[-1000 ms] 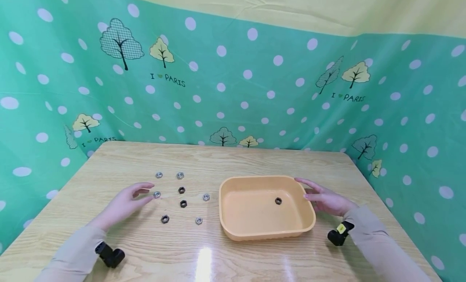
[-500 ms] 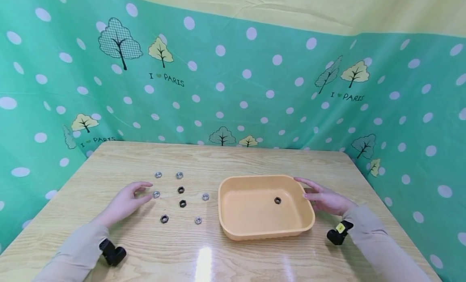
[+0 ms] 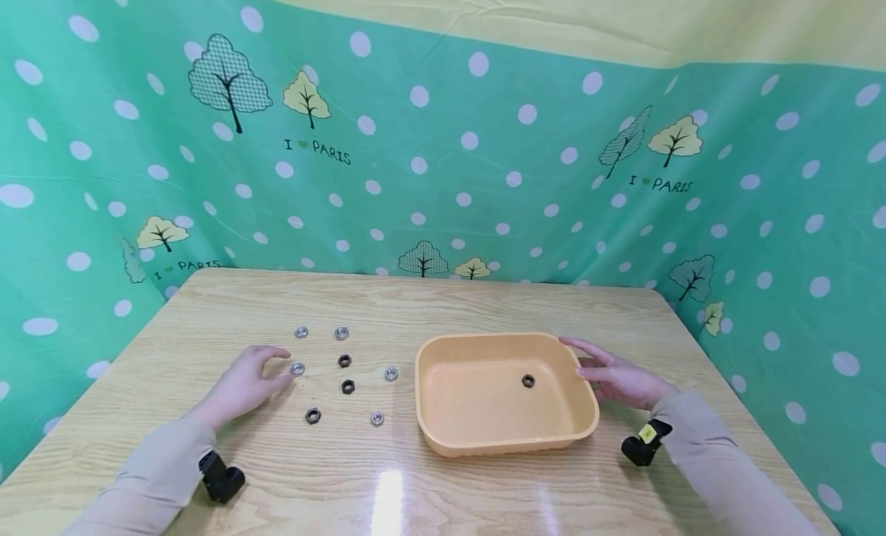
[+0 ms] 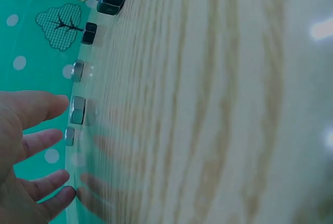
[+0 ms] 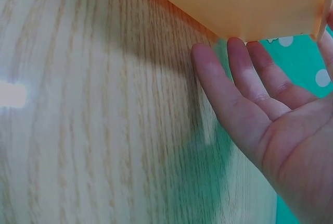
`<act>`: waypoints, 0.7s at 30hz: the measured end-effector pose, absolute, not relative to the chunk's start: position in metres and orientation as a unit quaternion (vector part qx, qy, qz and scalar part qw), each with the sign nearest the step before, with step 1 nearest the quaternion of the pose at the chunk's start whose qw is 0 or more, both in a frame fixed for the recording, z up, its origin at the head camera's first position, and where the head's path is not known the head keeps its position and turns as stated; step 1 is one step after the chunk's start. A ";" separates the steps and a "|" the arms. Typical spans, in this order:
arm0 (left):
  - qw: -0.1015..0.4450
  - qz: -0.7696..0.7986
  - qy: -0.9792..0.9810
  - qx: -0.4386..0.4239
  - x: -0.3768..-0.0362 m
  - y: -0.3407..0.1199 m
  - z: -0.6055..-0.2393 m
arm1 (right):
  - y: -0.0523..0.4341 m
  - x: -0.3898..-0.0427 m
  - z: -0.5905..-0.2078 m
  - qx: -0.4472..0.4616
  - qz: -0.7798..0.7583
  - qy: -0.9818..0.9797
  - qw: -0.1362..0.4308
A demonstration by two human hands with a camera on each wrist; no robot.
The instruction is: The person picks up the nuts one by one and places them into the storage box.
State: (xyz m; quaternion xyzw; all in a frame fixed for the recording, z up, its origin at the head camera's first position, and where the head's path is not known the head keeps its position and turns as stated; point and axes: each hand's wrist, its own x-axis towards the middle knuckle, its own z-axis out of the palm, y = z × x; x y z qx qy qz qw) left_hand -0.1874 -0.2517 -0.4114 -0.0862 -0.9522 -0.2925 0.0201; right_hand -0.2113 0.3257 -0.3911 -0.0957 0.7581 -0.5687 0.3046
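My left hand (image 3: 241, 386) is low over the left of the table, fingers apart. Its thumb tip is right at a silver hex nut (image 3: 298, 369). In the left wrist view, the thumb (image 4: 44, 108) overlaps the background close beside a silver nut (image 4: 77, 110). My right hand (image 3: 626, 378) is at the right end of an orange plastic tray (image 3: 508, 448), thumb over the rim and fingers against the outside wall, as the right wrist view shows fingertips (image 5: 237, 47) at the wall. One dark nut (image 3: 528, 381) lies inside the tray.
Between the left hand and the tray lie dark nuts, one of them at the front (image 3: 313, 416), and silver nuts, such as one near the tray (image 3: 391, 374). A wooden table (image 3: 291, 490) bears everything. Behind it hangs a green dotted curtain (image 3: 388, 167).
The left wrist and forearm have shifted slightly to the right, while the left fingers stay by the same silver nut. The right hand, the tray and the nuts have not moved.
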 end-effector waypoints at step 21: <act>0.015 -0.262 -0.963 -0.055 -0.194 -0.249 -0.415 | 0.324 -0.211 -0.390 -0.087 -0.566 0.762 0.301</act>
